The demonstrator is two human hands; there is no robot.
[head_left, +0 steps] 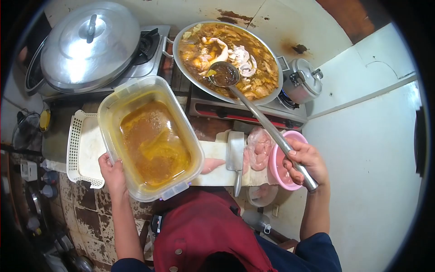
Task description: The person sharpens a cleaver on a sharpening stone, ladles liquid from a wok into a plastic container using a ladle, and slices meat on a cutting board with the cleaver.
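Observation:
My left hand point(113, 174) grips the left edge of a clear plastic tub point(195, 144), which holds brown, oily broth. In my right hand point(306, 163) is the handle of a long metal ladle point(260, 115), with the fingers wrapped round it. The ladle's bowl, filled with broth, is over the near part of a wide metal pot point(180, 68) on the stove. Pieces of meat and pale, folded strips lie in the pot's brown broth. The tub is held tilted in front of the pot, to its left.
A large domed lid point(90, 50) covers a pot at the left. A cleaver point(234, 156) lies on the white cutting board point(213, 180) beside raw meat point(212, 165). Nearby are a pink bowl point(273, 170), a bag of meat point(259, 149), a pressure cooker point(303, 84) and a white basket point(74, 149).

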